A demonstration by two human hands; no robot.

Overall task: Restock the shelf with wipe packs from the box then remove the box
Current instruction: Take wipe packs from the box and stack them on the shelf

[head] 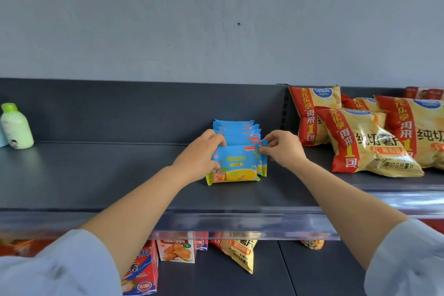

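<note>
The dark shelf (pixel 96 175) is the biggest thing here, and the row of wipe packs (pixel 236 128) stands up on it, one pack behind the next. Big red and yellow chip bags (pixel 367 142) lie just to the right of the row. A green bottle (pixel 16 127) stands far to the left of the row. The left hand (pixel 199 154) is at the left side of the row's front, and the right hand (pixel 282 149) is at the right side. Both hold the front wipe pack (pixel 237 163), the one closest to us in the row. The left grip is curled round the pack's left edge. The right grip is a small pinch on the top right corner flap. I think the pack is light and soft, a bit squishy, with a smooth wrapper that could slip. It may flop over, so a soft squeeze at both ends seems best, not just the thin flap. The box cannot be seen at all, so I cannot tell how many packs are left in it. The packs behind the front one are mostly hidden, and I cannot count them for sure. The things below the row, under the shelf edge, are cut off and blurry.
</note>
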